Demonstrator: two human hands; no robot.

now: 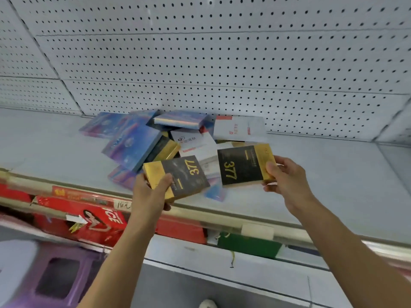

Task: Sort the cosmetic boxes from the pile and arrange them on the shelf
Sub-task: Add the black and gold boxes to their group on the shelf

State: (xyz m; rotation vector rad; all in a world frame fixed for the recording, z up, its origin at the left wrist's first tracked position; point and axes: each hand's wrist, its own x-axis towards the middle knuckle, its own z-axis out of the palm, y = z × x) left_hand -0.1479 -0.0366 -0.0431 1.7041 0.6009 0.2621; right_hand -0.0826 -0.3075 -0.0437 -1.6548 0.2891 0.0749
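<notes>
Shelf (322, 174): pale grey, flat, backed by a white perforated panel (222, 63); front edge carries a clear price rail (222, 221).

Lying on it, behind and between the hands: 1 loose pile of cosmetic boxes (175, 138), overlapping and tilted.
- Blue-purple boxes (133, 145), several, beyond the left hand.
- White boxes with red print (239, 128), beyond the right hand, nearest the panel.
- Black-and-gold box (165, 148), partly buried, just behind the left hand.
</notes>
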